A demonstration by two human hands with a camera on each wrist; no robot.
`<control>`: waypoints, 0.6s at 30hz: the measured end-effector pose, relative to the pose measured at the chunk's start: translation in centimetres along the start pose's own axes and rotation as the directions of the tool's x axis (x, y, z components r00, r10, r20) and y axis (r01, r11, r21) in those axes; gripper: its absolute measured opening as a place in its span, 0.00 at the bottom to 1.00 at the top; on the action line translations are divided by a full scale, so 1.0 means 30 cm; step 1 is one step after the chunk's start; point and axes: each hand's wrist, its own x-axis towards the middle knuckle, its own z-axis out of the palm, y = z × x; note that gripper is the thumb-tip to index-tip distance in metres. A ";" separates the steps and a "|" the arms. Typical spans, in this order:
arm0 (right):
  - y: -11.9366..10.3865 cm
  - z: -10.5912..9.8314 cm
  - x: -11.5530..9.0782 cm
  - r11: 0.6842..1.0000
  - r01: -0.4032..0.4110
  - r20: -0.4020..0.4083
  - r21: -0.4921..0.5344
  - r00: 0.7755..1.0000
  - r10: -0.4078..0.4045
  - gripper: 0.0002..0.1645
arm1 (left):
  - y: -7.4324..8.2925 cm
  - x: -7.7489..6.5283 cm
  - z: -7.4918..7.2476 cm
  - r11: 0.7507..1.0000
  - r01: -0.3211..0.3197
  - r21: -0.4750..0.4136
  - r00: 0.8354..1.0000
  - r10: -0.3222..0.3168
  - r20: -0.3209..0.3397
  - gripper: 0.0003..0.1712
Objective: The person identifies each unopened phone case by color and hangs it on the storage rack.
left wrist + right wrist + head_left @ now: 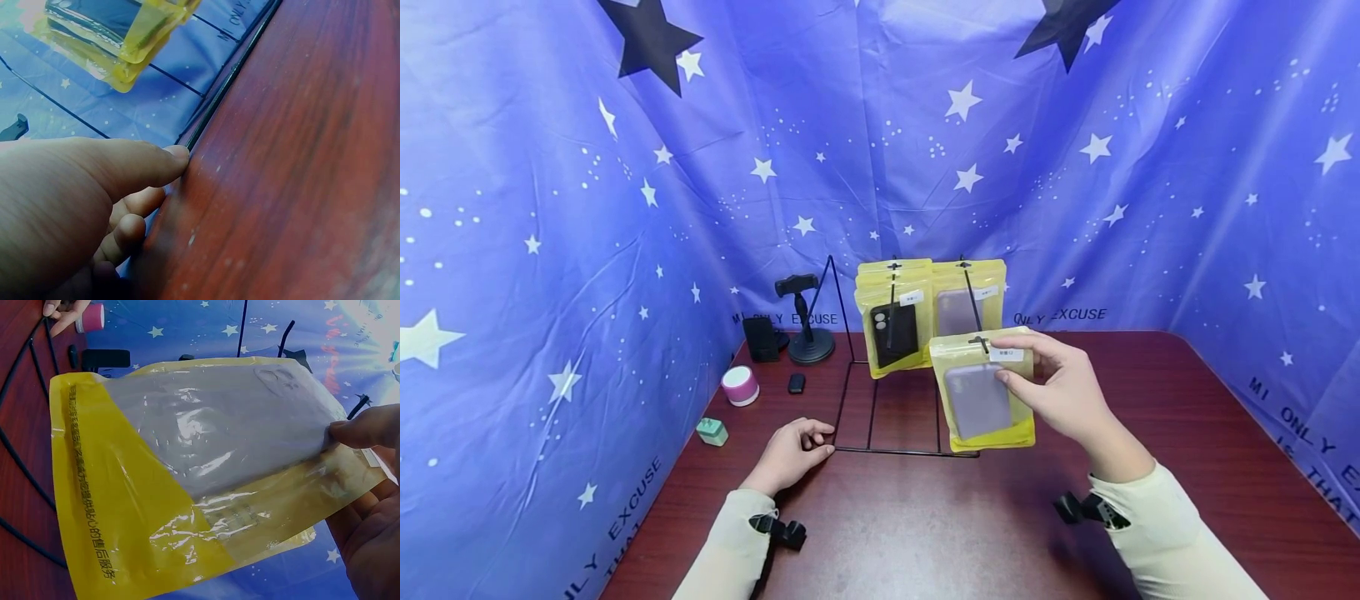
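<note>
My right hand pinches a yellow-edged clear pouch with a purple phone case inside, thumb in front and fingers behind its upper right side. The pouch's hanging hole overlaps the front end of the right hook of a black wire rack. Behind it, a similar purple-case pouch hangs on that hook. Several pouches hang on the left hook, the front one showing a black phone case. My left hand holds the rack's front left base corner, thumb on the rod.
Left of the rack stand a black phone holder on a round base and a dark upright block. Nearby lie a pink-and-white round item, a small black item and a green cube. Starry blue cloth surrounds the table.
</note>
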 end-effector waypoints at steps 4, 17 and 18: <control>0.020 0.007 0.021 1.000 0.005 -0.016 0.011 1.000 -0.005 0.26 | 0.003 -0.001 -0.002 1.000 -0.002 -0.002 1.000 0.002 -0.001 0.15; 0.093 0.017 0.078 0.999 -0.010 -0.101 -0.033 0.995 0.007 0.24 | 0.003 -0.002 -0.001 1.000 -0.006 0.003 1.000 0.006 -0.006 0.14; 0.097 0.019 0.082 0.999 -0.013 -0.107 -0.032 0.994 0.009 0.24 | 0.003 -0.003 -0.001 1.000 -0.005 0.001 1.000 0.005 -0.006 0.14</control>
